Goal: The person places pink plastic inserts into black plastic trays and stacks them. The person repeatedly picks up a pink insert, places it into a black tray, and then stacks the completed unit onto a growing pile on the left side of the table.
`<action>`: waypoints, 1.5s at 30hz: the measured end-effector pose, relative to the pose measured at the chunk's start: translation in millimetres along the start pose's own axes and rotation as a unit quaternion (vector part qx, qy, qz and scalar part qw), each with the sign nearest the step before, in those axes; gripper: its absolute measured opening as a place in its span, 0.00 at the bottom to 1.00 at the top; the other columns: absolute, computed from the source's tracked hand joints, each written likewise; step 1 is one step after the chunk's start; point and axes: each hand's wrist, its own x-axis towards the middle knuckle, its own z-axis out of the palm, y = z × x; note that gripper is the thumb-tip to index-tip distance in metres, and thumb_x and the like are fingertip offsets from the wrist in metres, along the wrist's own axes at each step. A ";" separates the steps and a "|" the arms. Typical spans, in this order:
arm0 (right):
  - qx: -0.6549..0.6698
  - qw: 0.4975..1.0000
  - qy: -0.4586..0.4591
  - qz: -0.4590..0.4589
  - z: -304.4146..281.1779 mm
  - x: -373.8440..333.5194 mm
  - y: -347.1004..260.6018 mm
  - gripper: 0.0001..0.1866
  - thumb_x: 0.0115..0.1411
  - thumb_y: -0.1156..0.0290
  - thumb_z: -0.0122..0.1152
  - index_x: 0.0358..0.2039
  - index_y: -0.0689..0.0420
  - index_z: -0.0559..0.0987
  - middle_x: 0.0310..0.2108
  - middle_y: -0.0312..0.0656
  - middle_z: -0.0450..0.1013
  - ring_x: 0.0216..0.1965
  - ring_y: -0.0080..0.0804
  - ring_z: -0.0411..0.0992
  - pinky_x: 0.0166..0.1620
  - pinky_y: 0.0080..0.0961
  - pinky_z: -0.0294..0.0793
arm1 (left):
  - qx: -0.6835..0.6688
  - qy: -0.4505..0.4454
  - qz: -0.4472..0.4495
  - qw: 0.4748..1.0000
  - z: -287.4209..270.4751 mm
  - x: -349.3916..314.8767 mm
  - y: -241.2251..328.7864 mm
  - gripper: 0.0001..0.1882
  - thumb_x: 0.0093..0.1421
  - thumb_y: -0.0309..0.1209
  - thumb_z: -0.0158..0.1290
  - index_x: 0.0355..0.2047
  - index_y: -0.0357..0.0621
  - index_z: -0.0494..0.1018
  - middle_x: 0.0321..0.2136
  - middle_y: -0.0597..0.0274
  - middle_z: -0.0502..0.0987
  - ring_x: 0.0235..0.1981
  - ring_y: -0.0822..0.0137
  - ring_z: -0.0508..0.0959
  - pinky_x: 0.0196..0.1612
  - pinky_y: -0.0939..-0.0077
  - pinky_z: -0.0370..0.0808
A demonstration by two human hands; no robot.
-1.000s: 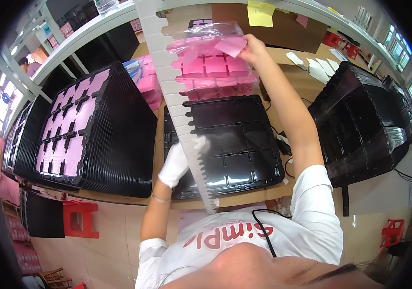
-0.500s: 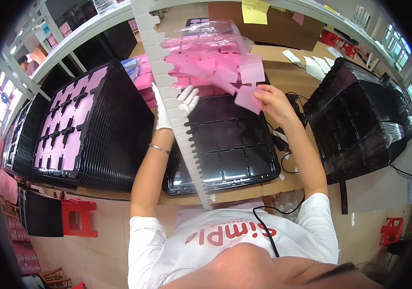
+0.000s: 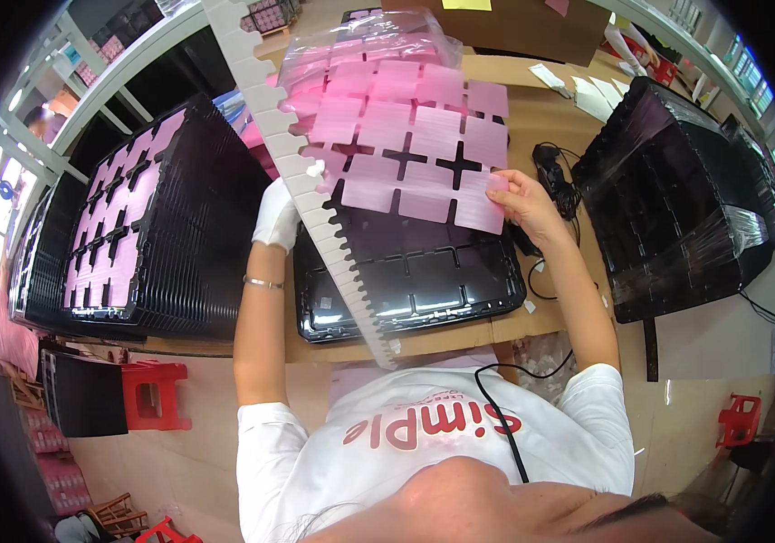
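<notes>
A pink foam sheet (image 3: 383, 185) with cross-shaped cutouts is spread over the far part of a shiny black plastic tray (image 3: 442, 271). At its near right corner my bare right hand (image 3: 528, 206) pinches the edge between thumb and fingers. My left hand (image 3: 276, 215), in a white glove, is at the sheet's left corner, where a white fingertip shows on the pink. A long pale grey strip with a notched edge (image 3: 333, 240) crosses in front and hides most of its fingers. Behind lies a pile of more pink sheets (image 3: 397, 80), partly under clear plastic film (image 3: 442, 41).
Tall stacks of black trays stand on the left (image 3: 215, 217) and right (image 3: 677, 208), the left one topped with pink sheeting. Black cables (image 3: 555, 181) lie right of the tray. White paper pieces (image 3: 596, 95) rest on the cardboard-covered table. Red stools (image 3: 154, 394) stand on the floor.
The pink sheet, folded and loose before, is now spread flat above the tray. My left hand, open before, has moved nearer and closed at its left corner. My right hand keeps its pinch.
</notes>
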 end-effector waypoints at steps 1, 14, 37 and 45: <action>0.000 1.000 0.015 -0.006 2.2 -3.5 1.6 0.19 0.58 0.73 0.64 0.48 0.59 0.71 0.37 0.34 0.77 0.37 0.18 0.74 0.41 0.15 0.71 | -0.006 0.026 -0.037 0.999 3.6 -15.0 7.0 0.12 0.59 0.36 0.60 0.38 0.44 0.75 0.25 0.68 0.75 0.20 0.76 0.72 0.24 0.80 0.71; -0.203 0.970 0.089 -0.103 18.8 -75.4 66.7 0.17 0.55 0.77 0.65 0.44 0.60 0.71 0.23 0.27 0.64 0.22 0.12 0.57 0.26 0.12 0.58 | 0.432 0.135 -0.105 0.886 -3.7 -150.3 -27.7 0.28 0.57 0.50 0.58 0.18 0.34 0.69 0.14 0.53 0.66 0.20 0.63 0.58 0.27 0.69 0.66; -0.584 0.748 0.214 -0.231 11.7 -59.4 23.8 0.20 0.56 0.69 0.63 0.47 0.63 0.72 0.43 0.55 0.71 0.46 0.54 0.69 0.46 0.43 0.69 | 0.656 0.249 0.219 0.678 1.2 -137.0 -12.6 0.26 0.54 0.40 0.61 0.47 0.35 0.72 0.43 0.49 0.77 0.43 0.52 0.77 0.46 0.59 0.74; -0.673 0.692 -0.067 -0.254 20.7 85.3 55.3 0.28 0.69 0.53 0.38 0.61 0.58 0.66 0.64 0.43 0.61 0.66 0.34 0.57 0.69 0.51 0.41 | 0.739 -0.066 0.159 0.651 -7.9 9.2 -57.6 0.31 0.68 0.50 0.36 0.63 0.44 0.61 0.64 0.49 0.61 0.66 0.55 0.58 0.66 0.45 0.51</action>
